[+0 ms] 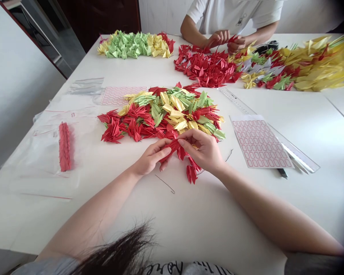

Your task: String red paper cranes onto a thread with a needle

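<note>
Between my two hands is a red folded-paper crane [173, 146], partly covered by fingers. My left hand [152, 154] is closed on its left side, thumb along the paper. The fingertips of my right hand [202, 149] pinch its upper right side. Just below the right hand, a few more red paper cranes [192, 172] lie on the table, with a dark thread or wire [229, 154] showing beside that hand. A thin hooked wire [166, 184] rests in front of my left hand. Right beyond both hands spreads a pile of red, yellow and green paper cranes [174, 110].
Clear plastic bags [43, 152] lie at left, one with a red stack [64, 147] in it. At right are a label sheet [260, 143], a ruler [301, 154] and a dark-tipped tool [282, 173]. Across the table [149, 229], a co-worker's hands [227, 41] hold red paper above more piles.
</note>
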{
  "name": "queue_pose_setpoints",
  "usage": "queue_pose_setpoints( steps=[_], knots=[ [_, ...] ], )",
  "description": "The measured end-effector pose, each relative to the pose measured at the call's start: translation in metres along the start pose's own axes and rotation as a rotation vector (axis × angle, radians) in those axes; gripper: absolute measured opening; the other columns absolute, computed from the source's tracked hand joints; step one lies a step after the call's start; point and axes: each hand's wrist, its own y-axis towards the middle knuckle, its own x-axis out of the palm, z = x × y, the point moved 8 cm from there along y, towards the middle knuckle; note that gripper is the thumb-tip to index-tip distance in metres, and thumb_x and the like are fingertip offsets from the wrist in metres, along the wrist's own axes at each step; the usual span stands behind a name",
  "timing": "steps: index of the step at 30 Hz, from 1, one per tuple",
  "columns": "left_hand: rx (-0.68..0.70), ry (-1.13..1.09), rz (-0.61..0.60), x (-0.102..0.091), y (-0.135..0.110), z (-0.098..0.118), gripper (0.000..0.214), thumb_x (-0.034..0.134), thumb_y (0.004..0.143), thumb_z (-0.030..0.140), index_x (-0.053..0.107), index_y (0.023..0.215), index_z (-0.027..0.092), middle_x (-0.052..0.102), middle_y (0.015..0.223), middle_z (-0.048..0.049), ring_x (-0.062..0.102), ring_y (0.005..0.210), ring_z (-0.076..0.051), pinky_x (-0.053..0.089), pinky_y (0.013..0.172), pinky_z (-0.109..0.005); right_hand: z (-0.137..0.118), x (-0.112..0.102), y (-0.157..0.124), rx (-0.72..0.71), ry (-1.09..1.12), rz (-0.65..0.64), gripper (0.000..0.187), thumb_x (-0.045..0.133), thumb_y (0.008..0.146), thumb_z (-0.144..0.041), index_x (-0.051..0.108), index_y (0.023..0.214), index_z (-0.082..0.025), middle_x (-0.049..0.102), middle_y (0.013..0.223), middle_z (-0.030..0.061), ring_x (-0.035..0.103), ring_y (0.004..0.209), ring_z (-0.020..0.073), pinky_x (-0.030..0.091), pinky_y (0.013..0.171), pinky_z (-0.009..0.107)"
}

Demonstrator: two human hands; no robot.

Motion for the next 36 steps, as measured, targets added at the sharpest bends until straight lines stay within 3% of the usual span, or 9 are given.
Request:
queue_pose_setpoints(
  steps=[4, 8, 15, 20, 23, 28, 31, 36],
  knots=[
    [-0.018, -0.115, -0.011, 0.000, 0.003, -0.004, 0.033, 0.055, 0.094, 0.050, 0.058, 0.100, 0.018, 0.064, 0.083, -0.0040, 0.053, 0.056, -0.011, 0.042, 0.053, -0.027, -0.002, 0.002, 0.000, -0.034, -0.029, 0.002, 0.013, 0.061, 0.093, -0.030, 0.067, 0.088, -0.020, 0.068, 0.080, 0.0040, 0.058, 0.067, 0.0150, 0.047, 0.063, 0.030],
    [-0.005, -0.145, 0.034, -0.004, 0.005, -0.007, 0.038, 0.047, 0.097, 0.052, 0.064, 0.102, 0.018, 0.062, 0.079, -0.0040, 0.044, 0.052, -0.010, 0.040, 0.053, -0.028, -0.003, 0.002, 0.000, -0.055, -0.059, 0.010, 0.012, 0.062, 0.092, -0.029, 0.067, 0.085, -0.020, 0.068, 0.077, 0.0038, 0.057, 0.065, 0.0150, 0.045, 0.061, 0.030],
    [-0.024, -0.195, 0.039, -0.003, 0.005, -0.007, 0.038, 0.055, 0.095, 0.052, 0.064, 0.106, 0.016, 0.062, 0.078, -0.0039, 0.044, 0.052, -0.010, 0.039, 0.051, -0.026, -0.007, 0.006, -0.002, -0.115, -0.083, -0.023, 0.013, 0.063, 0.093, -0.027, 0.069, 0.085, -0.020, 0.066, 0.073, 0.0028, 0.058, 0.065, 0.0148, 0.046, 0.063, 0.029],
    [-0.038, -0.314, 0.048, -0.002, 0.007, -0.006, 0.033, 0.063, 0.091, 0.047, 0.062, 0.100, 0.015, 0.061, 0.073, -0.0017, 0.049, 0.051, -0.009, 0.039, 0.050, -0.024, -0.009, 0.007, -0.001, -0.157, -0.111, -0.084, 0.014, 0.060, 0.095, -0.027, 0.069, 0.103, -0.020, 0.069, 0.083, 0.0032, 0.062, 0.068, 0.0145, 0.050, 0.064, 0.028],
    [-0.042, -0.425, 0.092, -0.006, 0.008, -0.006, 0.028, 0.063, 0.091, 0.042, 0.061, 0.097, 0.014, 0.059, 0.070, -0.0010, 0.048, 0.048, -0.008, 0.037, 0.049, -0.022, -0.005, 0.004, -0.001, -0.124, -0.137, -0.051, 0.020, 0.060, 0.094, -0.024, 0.063, 0.113, -0.020, 0.069, 0.081, 0.0021, 0.062, 0.067, 0.0141, 0.051, 0.063, 0.027],
    [-0.052, -0.470, 0.142, -0.011, 0.008, -0.008, 0.026, 0.060, 0.093, 0.039, 0.063, 0.093, 0.014, 0.057, 0.068, -0.0003, 0.046, 0.047, -0.007, 0.036, 0.049, -0.020, -0.005, 0.002, 0.000, -0.195, -0.247, -0.010, 0.007, 0.060, 0.092, -0.022, 0.067, 0.094, -0.020, 0.064, 0.075, 0.0020, 0.056, 0.061, 0.0128, 0.045, 0.056, 0.026],
    [-0.051, -0.426, 0.141, -0.011, 0.009, -0.009, 0.033, 0.063, 0.091, 0.042, 0.061, 0.079, 0.012, 0.057, 0.068, -0.0015, 0.047, 0.047, -0.007, 0.037, 0.050, -0.021, -0.008, 0.000, 0.000, -0.255, -0.270, 0.009, 0.009, 0.059, 0.093, -0.021, 0.067, 0.088, -0.020, 0.062, 0.074, 0.0020, 0.053, 0.060, 0.0122, 0.043, 0.055, 0.026],
    [-0.048, -0.380, 0.140, -0.010, 0.010, -0.009, 0.038, 0.068, 0.087, 0.047, 0.061, 0.075, 0.011, 0.058, 0.070, -0.0018, 0.046, 0.048, -0.006, 0.036, 0.050, -0.022, -0.013, -0.003, 0.000, -0.291, -0.271, 0.041, 0.009, 0.057, 0.089, -0.014, 0.060, 0.083, -0.020, 0.058, 0.071, 0.0004, 0.049, 0.057, 0.0110, 0.040, 0.053, 0.025]
  ],
)
